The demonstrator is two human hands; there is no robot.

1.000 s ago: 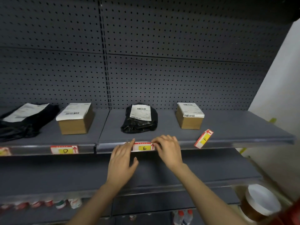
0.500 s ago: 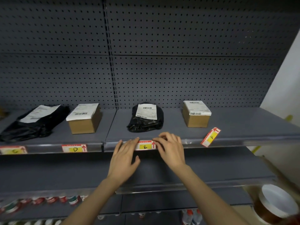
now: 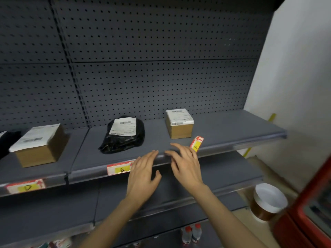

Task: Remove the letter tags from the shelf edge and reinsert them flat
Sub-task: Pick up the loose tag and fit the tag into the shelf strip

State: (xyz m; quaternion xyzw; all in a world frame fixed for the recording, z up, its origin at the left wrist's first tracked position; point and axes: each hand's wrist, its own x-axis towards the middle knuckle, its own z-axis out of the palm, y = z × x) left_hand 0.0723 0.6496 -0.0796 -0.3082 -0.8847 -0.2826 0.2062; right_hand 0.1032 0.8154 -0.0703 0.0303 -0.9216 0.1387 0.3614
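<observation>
The E tag [image 3: 119, 169], red and white with a yellow patch, lies flat in the shelf edge strip [image 3: 232, 146]. Just right of it hovers my left hand [image 3: 143, 174], fingers spread, holding nothing. My right hand [image 3: 186, 163] is open too, its fingertips over the strip and its far side touching or nearly touching the F tag [image 3: 197, 143]. The F tag sticks out of the strip, tilted up to the right. Farther left, the D tag [image 3: 26, 186] sits flat in the neighbouring shelf's strip.
On the shelf stand a cardboard box [image 3: 179, 123], a black bag with a label [image 3: 123, 134] and a second labelled box [image 3: 40, 145]. A lower shelf [image 3: 223, 172] juts out below my hands. A brown tub with a white lid [image 3: 268, 201] stands at the lower right, and bottles [image 3: 191, 233] below.
Both hands have let go of the E tag and shifted right along the shelf edge; the right hand now reaches the F tag. The view has swung right.
</observation>
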